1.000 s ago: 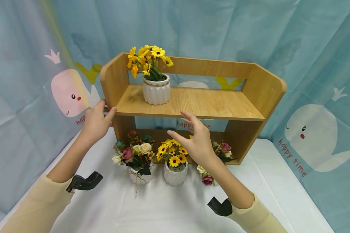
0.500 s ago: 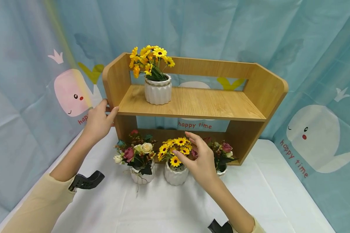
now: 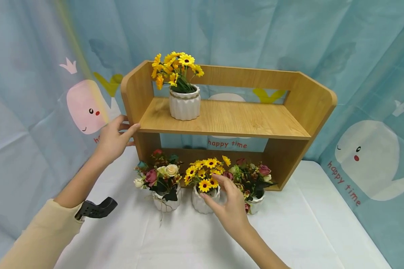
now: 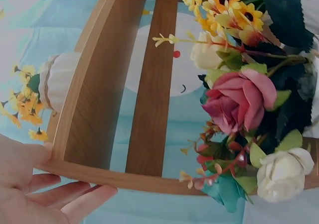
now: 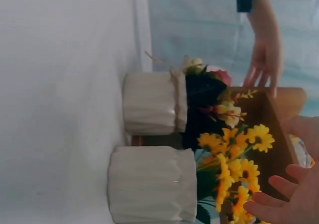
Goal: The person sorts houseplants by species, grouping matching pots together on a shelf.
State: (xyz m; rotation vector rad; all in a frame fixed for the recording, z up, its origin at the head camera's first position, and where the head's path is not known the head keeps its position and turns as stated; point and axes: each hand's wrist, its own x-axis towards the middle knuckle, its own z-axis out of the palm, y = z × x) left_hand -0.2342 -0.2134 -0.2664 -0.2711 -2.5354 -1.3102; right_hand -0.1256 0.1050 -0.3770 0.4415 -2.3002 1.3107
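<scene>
My left hand (image 3: 113, 140) holds the left side of a two-tier wooden shelf (image 3: 249, 117), thumb at the front edge and fingers along the outer side. In the left wrist view, its fingers (image 4: 92, 201) lie against the side panel. My right hand (image 3: 231, 211) hovers at the front right of a white pot of sunflowers (image 3: 202, 203), thumb and fingers spread apart with nothing held. Seen from the right wrist, that white pot (image 5: 152, 184) stands upright below the fingers. Another white pot of sunflowers (image 3: 185, 106) sits on the upper tier, toward the left.
A pot of mixed roses (image 3: 168, 201) stands left of the middle pot, and another rose pot (image 3: 257, 203) stands to its right. All three are on the white tablecloth (image 3: 175, 239) before the lower tier. A blue printed curtain (image 3: 242, 33) hangs behind.
My right hand has come down from the upper tier's front edge to beside the middle sunflower pot. The left hand keeps its place on the shelf's side. The pots have not moved.
</scene>
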